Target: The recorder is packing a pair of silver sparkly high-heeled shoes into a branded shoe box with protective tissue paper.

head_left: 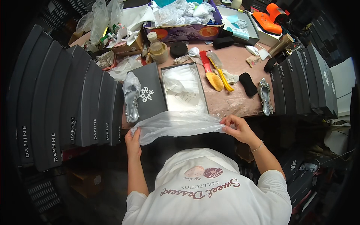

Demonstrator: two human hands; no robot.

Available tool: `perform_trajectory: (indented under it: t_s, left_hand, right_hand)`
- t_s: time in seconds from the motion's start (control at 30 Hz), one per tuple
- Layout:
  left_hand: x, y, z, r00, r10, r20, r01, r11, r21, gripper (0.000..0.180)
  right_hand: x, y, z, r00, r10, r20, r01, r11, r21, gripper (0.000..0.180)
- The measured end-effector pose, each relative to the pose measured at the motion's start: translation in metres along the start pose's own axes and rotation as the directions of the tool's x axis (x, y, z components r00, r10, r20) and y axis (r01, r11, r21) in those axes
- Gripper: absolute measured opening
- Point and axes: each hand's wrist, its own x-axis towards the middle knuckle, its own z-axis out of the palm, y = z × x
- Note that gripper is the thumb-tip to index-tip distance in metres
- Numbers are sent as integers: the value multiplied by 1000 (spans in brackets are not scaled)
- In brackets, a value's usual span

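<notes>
Both forearms reach forward, apart; left hand (132,137) and right hand (237,127) each pinch with curled fingers, palms facing inward.

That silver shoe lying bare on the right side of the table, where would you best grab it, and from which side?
Probably around the narrow middle of the silver shoe, coming down from above. It lies flat on the table with open space to its left, while dark boxes crowd its right side. The ornamented end looks delicate, so avoid that.
</notes>
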Motion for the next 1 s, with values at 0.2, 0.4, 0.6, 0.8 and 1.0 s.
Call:
perform_trajectory:
  t_s: [0.2, 0.4, 0.6, 0.8, 1.0]
  left_hand:
    - [10, 11, -5, 987, -160, 31, 163, 980, -116, 24]
    - [28, -10, -25, 945, -308, 108, 325, 866, -380, 25]
    - [12, -15, -10, 976, -204, 73, 213, 969, -129, 24]
    - [3, -2, 1, 962, -172, 213, 209, 964, -166, 33]
    - [-17, -22, -29, 954, -230, 192, 232, 973, 16, 35]
  right_hand:
    - [12, -17, -10, 894, -376, -245, 211, 834, -510, 20]
    - [6, -4, -31, 703, -679, 210, 470, 222, -855, 19]
    - [-6, 43, -44, 990, -125, -68, 61, 805, -591, 58]
    - [42, 93, -26, 894, 448, -24, -420, 854, 308, 60]
    - [46, 97, -9, 915, 392, -91, -249, 728, 638, 24]
